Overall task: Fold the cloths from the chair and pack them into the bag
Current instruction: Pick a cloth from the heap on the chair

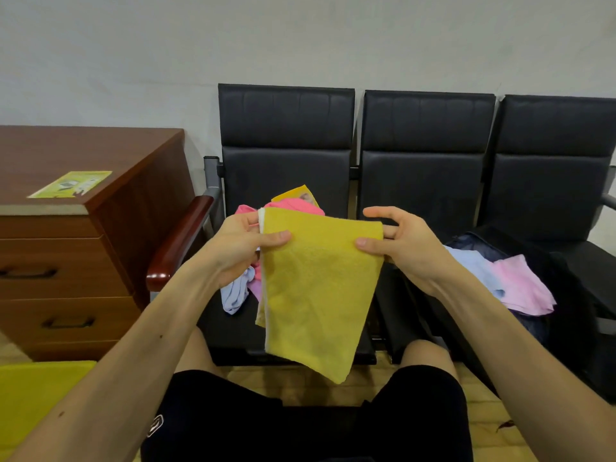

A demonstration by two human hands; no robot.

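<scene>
Head view, step: folding yellow cloth (316, 288).
Hands: left hand (246, 243), right hand (405, 243) pinch top corners.
Next: likely halve again, then bag (473, 243).

A plain white wall (300, 38) stood behind a row of three black chairs (426, 125). A brown wooden set of drawers (66, 251) with dark handles (28, 273) sat on the left. The floor (286, 383) was light wood.
</scene>
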